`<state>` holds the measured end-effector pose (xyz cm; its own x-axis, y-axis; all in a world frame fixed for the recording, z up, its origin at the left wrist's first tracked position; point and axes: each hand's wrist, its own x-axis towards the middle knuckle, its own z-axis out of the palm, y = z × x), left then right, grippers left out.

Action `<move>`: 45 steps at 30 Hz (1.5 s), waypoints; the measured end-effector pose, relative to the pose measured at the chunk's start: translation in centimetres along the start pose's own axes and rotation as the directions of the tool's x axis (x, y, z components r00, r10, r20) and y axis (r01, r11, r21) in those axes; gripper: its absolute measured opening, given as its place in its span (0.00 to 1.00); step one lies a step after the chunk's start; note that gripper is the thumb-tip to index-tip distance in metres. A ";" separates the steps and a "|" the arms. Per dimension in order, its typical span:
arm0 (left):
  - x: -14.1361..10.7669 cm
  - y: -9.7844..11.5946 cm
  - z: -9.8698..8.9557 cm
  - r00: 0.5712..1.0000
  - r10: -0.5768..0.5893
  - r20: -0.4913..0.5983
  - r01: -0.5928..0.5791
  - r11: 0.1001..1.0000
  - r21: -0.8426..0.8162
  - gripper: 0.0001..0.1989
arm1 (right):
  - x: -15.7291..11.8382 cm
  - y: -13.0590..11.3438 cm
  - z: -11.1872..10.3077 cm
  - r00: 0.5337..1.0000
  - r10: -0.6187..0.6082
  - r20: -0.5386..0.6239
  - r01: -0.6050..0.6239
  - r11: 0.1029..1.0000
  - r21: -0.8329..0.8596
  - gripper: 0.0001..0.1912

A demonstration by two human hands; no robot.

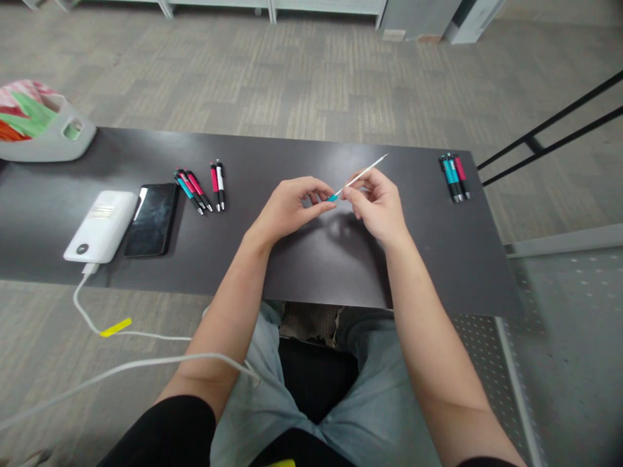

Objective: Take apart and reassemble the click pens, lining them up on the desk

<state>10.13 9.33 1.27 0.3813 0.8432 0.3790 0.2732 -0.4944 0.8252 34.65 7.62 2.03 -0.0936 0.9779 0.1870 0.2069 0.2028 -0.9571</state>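
Between the fingers of my left hand [294,206] is a blue pen barrel [332,198], mostly hidden by the fingers. My right hand [377,204] pinches a thin white pen refill [363,174], which slants up to the right with its dark tip at the far end. The refill's lower end meets or nearly meets the barrel's end; I cannot tell if it is inside. Both hands are above the dark table [311,272], near its middle.
Several click pens [195,188] lie left of my hands, with a red pen and a white pen [220,185] beside them. More pens [454,177] lie at the right end. A phone [152,219], cabled power bank [102,224] and filled basket [73,139] are left.
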 end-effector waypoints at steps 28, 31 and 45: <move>-0.1 -0.3 0.0 0.998 -0.042 -0.039 0.042 0.999 0.006 0.08 | 0.2 0.0 0.1 0.999 -0.016 -0.040 0.012 0.995 -0.099 0.37; -0.2 -0.3 0.0 0.999 -0.036 -0.041 0.037 0.999 0.021 0.09 | 0.4 0.4 0.2 1.000 -0.017 -0.010 0.017 0.996 -0.084 0.38; -0.7 -0.1 -4.2 0.974 -0.025 -0.226 0.044 0.996 0.083 0.21 | 0.2 -0.6 0.0 0.974 -0.085 0.208 0.137 0.958 -0.252 0.25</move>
<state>6.11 9.70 2.72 0.1648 0.8810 0.4434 0.3618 -0.4722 0.8038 34.57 7.66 2.62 -0.3111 0.9251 0.2177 0.4303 0.3413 -0.8357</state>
